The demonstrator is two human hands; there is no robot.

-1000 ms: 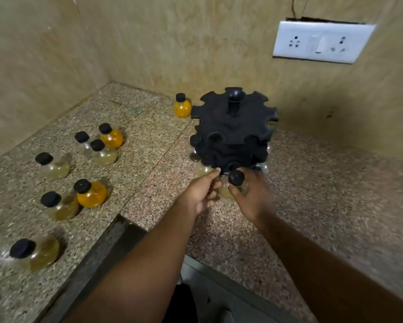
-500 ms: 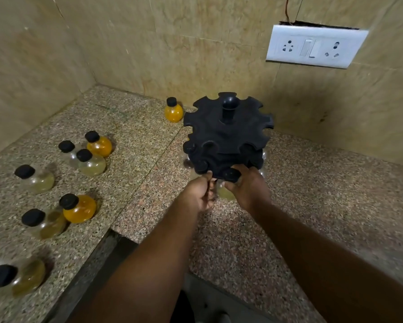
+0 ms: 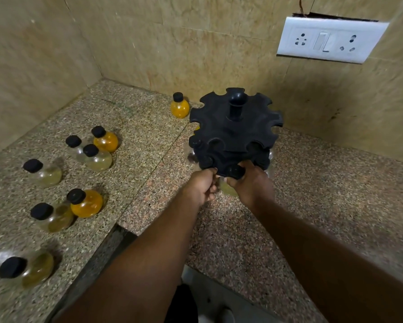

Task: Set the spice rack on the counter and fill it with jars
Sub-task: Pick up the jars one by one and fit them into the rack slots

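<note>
A black two-tier round spice rack [image 3: 235,134] stands on the granite counter [image 3: 324,194] near the back wall. My right hand [image 3: 254,186] grips a pale yellow jar [image 3: 227,190] whose black cap sits in a front slot of the lower tier. My left hand [image 3: 201,187], fingers curled, pinches the lower tier's edge just left of that jar. Other capped jars [image 3: 195,142] hang in the lower tier's left slots. Several loose jars [image 3: 86,202] with black caps lie on the counter to the left.
One orange jar [image 3: 179,108] stands by the back wall, left of the rack. A white socket plate [image 3: 328,40] is on the wall above. The counter's front edge [image 3: 116,238] steps down beneath my left forearm. Tiled walls close the corner.
The jar in my right hand has moved up and forward, so its cap now sits inside the front slot. My left hand stays at the tier's edge.
</note>
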